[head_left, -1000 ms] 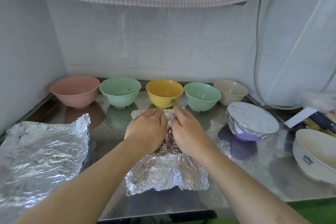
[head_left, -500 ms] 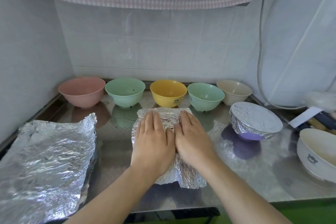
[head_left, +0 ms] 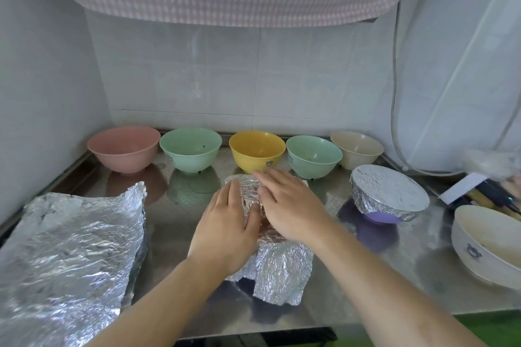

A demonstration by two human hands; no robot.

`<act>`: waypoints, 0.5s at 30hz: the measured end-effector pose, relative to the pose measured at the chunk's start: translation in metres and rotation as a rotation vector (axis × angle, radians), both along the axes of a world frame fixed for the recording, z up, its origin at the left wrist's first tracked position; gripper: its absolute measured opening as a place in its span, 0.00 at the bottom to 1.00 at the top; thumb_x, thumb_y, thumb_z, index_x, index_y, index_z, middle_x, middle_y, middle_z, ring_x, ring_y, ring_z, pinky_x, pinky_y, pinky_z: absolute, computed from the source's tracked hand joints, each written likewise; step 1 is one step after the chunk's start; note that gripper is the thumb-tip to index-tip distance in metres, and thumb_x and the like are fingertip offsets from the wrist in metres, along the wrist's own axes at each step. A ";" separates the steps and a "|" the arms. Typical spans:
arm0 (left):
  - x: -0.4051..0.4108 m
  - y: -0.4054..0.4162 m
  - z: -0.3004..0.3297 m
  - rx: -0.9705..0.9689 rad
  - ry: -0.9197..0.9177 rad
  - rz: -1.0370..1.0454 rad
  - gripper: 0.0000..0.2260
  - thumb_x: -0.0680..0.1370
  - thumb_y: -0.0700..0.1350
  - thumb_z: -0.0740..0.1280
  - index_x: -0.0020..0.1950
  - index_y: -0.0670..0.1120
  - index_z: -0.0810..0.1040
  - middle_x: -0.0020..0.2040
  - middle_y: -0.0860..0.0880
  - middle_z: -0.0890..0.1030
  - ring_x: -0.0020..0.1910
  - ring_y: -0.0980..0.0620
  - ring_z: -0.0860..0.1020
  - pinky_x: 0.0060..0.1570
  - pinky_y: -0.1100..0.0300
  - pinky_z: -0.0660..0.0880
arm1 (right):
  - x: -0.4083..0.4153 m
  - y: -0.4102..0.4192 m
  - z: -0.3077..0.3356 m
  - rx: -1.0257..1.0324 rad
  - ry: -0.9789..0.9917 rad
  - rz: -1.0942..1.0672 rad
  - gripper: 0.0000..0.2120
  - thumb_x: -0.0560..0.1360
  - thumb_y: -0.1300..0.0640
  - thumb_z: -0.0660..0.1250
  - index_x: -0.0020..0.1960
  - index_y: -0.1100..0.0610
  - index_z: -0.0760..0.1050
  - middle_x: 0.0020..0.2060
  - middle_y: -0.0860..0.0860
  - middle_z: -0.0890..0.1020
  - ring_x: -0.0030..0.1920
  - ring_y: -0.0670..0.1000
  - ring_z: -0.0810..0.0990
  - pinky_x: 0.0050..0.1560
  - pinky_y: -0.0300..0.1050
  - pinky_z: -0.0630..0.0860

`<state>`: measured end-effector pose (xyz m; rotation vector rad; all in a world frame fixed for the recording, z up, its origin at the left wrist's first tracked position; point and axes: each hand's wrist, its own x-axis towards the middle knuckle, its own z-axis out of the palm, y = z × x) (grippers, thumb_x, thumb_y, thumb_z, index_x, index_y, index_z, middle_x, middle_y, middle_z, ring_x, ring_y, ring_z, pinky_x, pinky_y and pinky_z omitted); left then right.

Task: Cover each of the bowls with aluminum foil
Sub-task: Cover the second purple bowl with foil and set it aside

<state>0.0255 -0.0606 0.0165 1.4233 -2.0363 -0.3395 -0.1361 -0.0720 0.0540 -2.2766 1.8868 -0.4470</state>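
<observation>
While before both hands [head_left: 255, 222] lay flat, they now spread across foil [head_left: 282, 270].

Five open plastic bowls stand in a row along the back wall: pink bowl [head_left: 124, 148] at left, then pale green bowl [head_left: 190, 148], yellow bowl [head_left: 257, 150], second green bowl [head_left: 313, 155], beige bowl [head_left: 357, 149]. Before the yellow one, at frame centre, both hands rest on a crinkled foil sheet [head_left: 277, 267]. A foil-covered purple bowl [head_left: 388, 196] sits right of it; loose foil sheets [head_left: 67, 256] lie lower left; a white ceramic bowl [head_left: 485, 245] sits at the right edge.
</observation>
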 end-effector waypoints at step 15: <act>-0.020 -0.054 0.015 -0.193 -0.559 -0.187 0.28 0.79 0.51 0.38 0.68 0.44 0.70 0.63 0.46 0.77 0.63 0.43 0.75 0.55 0.47 0.77 | -0.011 0.006 -0.023 -0.075 0.038 -0.132 0.17 0.74 0.70 0.72 0.62 0.72 0.79 0.61 0.69 0.81 0.63 0.69 0.82 0.64 0.62 0.81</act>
